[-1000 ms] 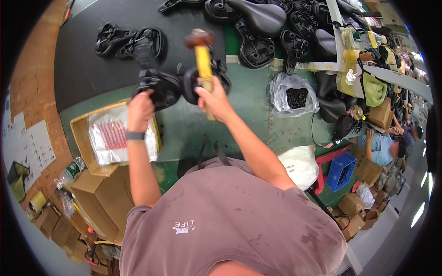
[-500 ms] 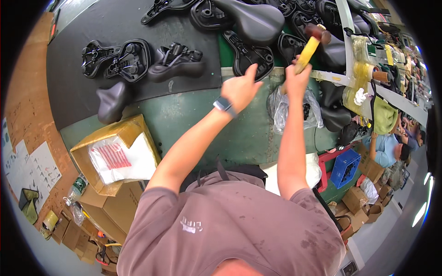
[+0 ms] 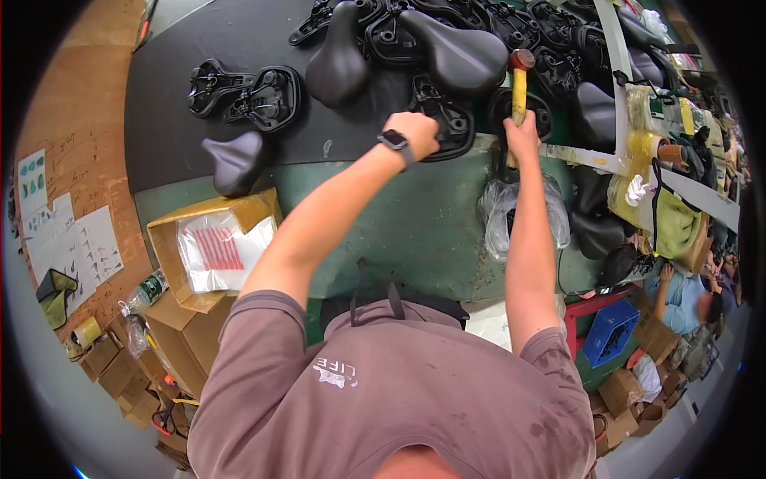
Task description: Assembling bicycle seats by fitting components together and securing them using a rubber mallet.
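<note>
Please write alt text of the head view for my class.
Someone's right hand grips a hammer; the left hand is over an upturned black bicycle seat. More seats lie on the workbench; a cardboard box sits at left.

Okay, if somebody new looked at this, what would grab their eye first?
Probably the yellow-handled hammer, gripped in the right hand, right of centre. Next, the black saddles crowding the far side of the bench, with the left hand at an upturned one. The blue crate also stands out, lower right.
</note>
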